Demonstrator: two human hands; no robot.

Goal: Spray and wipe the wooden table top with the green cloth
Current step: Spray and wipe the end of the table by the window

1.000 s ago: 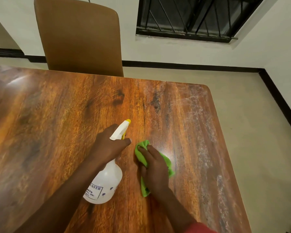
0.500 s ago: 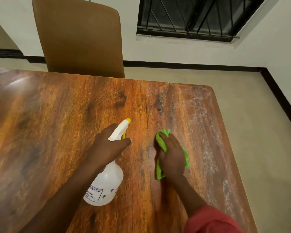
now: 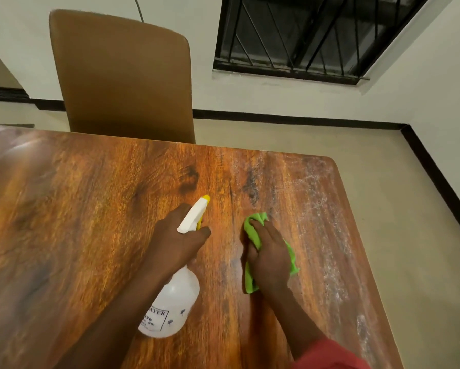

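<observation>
the right hand (image 3: 270, 255) has slid the green cloth (image 3: 251, 234) rightward and forward.

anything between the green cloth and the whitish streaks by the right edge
Nothing visible: only bare wood lies between the green cloth under the right hand and the whitish streaks. The spray bottle sits left of it.
</observation>
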